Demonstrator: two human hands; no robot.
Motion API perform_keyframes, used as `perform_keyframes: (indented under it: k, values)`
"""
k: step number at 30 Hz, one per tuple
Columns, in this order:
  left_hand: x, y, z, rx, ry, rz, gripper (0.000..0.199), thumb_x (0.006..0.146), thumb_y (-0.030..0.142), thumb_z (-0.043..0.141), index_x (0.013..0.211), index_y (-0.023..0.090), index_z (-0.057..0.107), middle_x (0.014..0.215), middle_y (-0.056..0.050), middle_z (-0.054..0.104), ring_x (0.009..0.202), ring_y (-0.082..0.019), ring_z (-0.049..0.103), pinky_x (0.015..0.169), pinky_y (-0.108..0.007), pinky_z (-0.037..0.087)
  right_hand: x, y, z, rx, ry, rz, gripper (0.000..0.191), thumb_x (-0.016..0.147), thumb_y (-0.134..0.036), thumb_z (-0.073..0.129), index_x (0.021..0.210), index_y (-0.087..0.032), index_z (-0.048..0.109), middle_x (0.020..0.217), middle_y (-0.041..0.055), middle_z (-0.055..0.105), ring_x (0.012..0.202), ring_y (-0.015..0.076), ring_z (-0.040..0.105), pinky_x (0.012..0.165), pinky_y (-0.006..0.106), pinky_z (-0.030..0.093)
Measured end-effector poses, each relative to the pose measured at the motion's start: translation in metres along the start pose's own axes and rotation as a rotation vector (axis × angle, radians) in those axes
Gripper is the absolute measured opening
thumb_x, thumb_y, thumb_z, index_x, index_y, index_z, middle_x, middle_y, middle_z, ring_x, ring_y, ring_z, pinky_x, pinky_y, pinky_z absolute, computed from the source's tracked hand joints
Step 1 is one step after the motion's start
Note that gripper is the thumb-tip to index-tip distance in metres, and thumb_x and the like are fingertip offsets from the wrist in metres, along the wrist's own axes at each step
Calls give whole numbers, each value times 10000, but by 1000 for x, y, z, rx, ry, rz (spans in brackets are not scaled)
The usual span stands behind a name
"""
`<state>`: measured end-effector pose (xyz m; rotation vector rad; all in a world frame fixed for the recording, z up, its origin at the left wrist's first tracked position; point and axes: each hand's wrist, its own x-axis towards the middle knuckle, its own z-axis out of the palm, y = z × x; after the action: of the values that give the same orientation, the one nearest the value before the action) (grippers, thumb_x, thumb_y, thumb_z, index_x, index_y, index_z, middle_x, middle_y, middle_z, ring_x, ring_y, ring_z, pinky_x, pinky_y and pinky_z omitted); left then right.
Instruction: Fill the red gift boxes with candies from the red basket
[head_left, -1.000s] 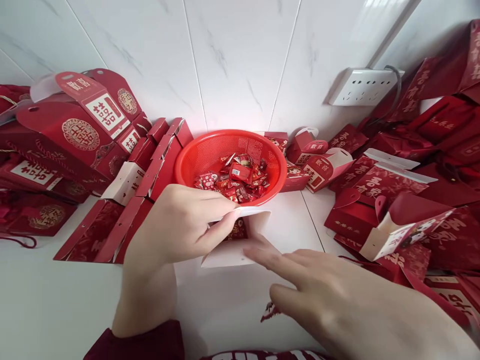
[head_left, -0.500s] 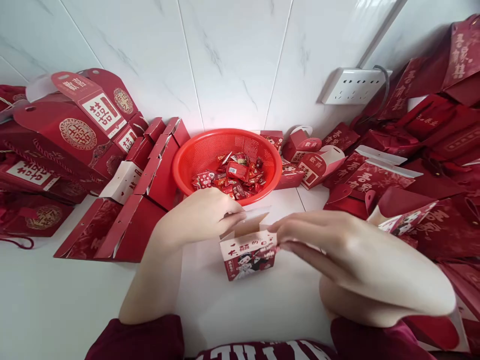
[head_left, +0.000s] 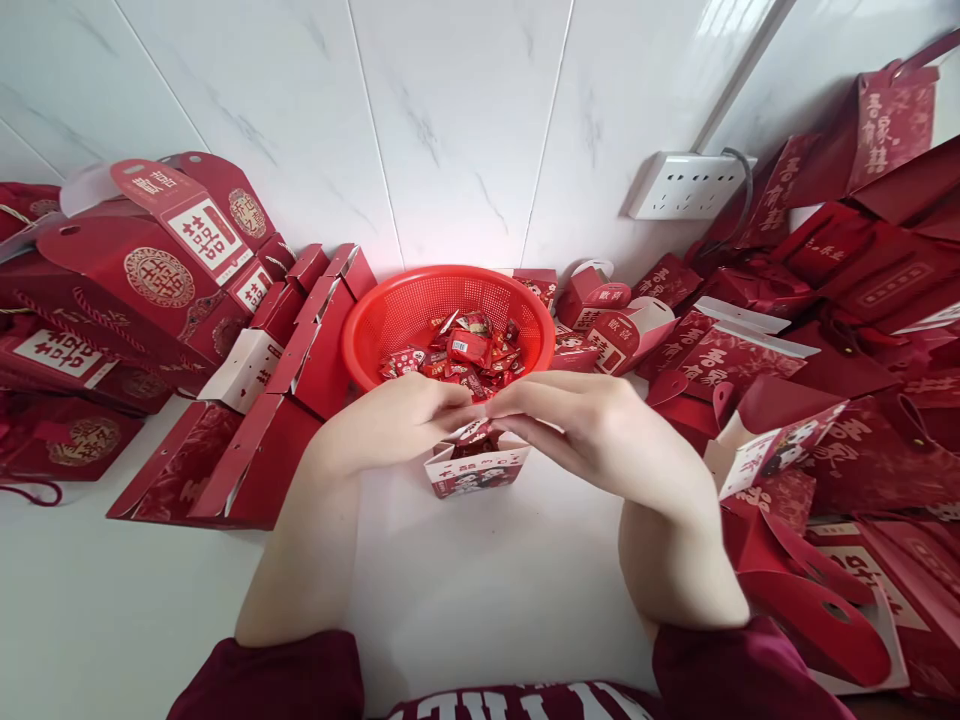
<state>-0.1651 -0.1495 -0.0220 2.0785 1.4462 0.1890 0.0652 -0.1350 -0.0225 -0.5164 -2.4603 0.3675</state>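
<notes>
Left grip: my left hand (head_left: 390,425) is pinched closed, thumb and fingertips on the top flap of the small red-and-white printed cardboard box (head_left: 474,470).
Right grip: my right hand (head_left: 600,430) is closed the same way on the flap from the other side, its fingertips meeting the left ones right above the box mouth.
Box: it stands upright on the white counter (head_left: 480,600), just in front of the round red plastic mesh basket (head_left: 390,320); wrapped sweets show inside the box.
Doing it well: I judge the flaps want pressing inward evenly from both sides, box kept flat on the counter so the sweets don't tip out and the thin card doesn't crease.
Pose: both forearms come in from below, wrists raised, palms facing down and inward, dark red sleeves (head_left: 277,675) at the bottom edge.
Around: red wrapped candies (head_left: 465,355) lie in the basket; flat red unfolded box blanks (head_left: 225,460) are stacked left, folded red gift boxes (head_left: 757,360) are heaped right, a white power strip (head_left: 679,185) is on the wall.
</notes>
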Motion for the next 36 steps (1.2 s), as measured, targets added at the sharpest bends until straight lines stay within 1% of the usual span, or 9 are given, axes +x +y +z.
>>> perform_keyframes:
  k: [4, 8, 17, 22, 26, 28, 30, 33, 36]
  values:
    - [4, -8, -1, 49, -20, 4, 414, 976, 469, 392, 761, 204, 627, 736, -7, 678, 663, -166, 595, 571, -268, 353, 7, 1, 14, -158, -152, 51, 206, 1006, -184, 476, 882, -150, 637, 810, 41, 623, 669, 134, 544, 587, 262, 389]
    - [3, -7, 0, 96, -18, -12, 493, 973, 524, 383, 648, 187, 538, 601, -1, 591, 561, -145, 520, 513, -280, 294, 11, 3, 22, -301, -179, 84, 200, 973, -143, 518, 798, -151, 616, 854, 44, 587, 685, 136, 490, 599, 275, 372]
    - [1, -4, 0, 93, -11, 30, 412, 961, 490, 434, 732, 193, 604, 624, 6, 594, 560, -141, 512, 525, -268, 298, 11, 2, 17, -273, -246, 148, 211, 977, -152, 512, 842, -163, 673, 807, 35, 616, 684, 146, 546, 603, 286, 362]
    - [-1, -4, 0, 54, -20, 34, 453, 954, 518, 448, 649, 187, 501, 582, 19, 509, 532, -127, 453, 514, -268, 285, 8, 9, 1, -176, -41, 262, 218, 999, -222, 477, 911, -181, 672, 869, 44, 679, 744, 157, 598, 660, 277, 395]
    - [-4, -1, -3, 19, -25, 50, 484, 951, 561, 444, 668, 189, 571, 608, 14, 552, 562, -133, 485, 546, -265, 320, 27, 44, -8, -196, 120, 454, 244, 991, -242, 447, 950, -188, 682, 874, 44, 706, 766, 174, 614, 681, 292, 413]
    - [-6, 1, -4, 11, -27, 46, 471, 946, 568, 453, 741, 198, 660, 657, 6, 617, 594, -145, 530, 572, -266, 345, 47, 69, -6, -245, 23, 559, 274, 991, -238, 416, 1006, -183, 684, 966, 65, 720, 850, 196, 631, 728, 309, 428]
    - [-8, 1, -6, -9, -29, 53, 413, 951, 526, 468, 875, 217, 731, 756, -1, 690, 661, -161, 591, 617, -266, 381, 71, 92, 2, -287, -290, 675, 309, 995, -204, 389, 1106, -162, 674, 1150, 113, 695, 1032, 234, 621, 827, 332, 436]
    - [-11, 0, -8, -39, -25, 91, 333, 955, 425, 489, 1041, 243, 755, 928, -9, 747, 795, -183, 658, 714, -264, 428, 104, 118, 25, -244, -575, 758, 165, 916, -163, 572, 923, -102, 725, 971, 139, 729, 958, 269, 666, 819, 359, 481]
    - [-13, -3, -9, -38, -9, 98, 325, 945, 400, 500, 1080, 251, 756, 1019, -22, 755, 885, -208, 679, 764, -269, 445, 119, 133, 53, -183, -762, 817, 179, 910, -261, 663, 1007, -112, 692, 965, 78, 711, 868, 201, 681, 787, 366, 554]
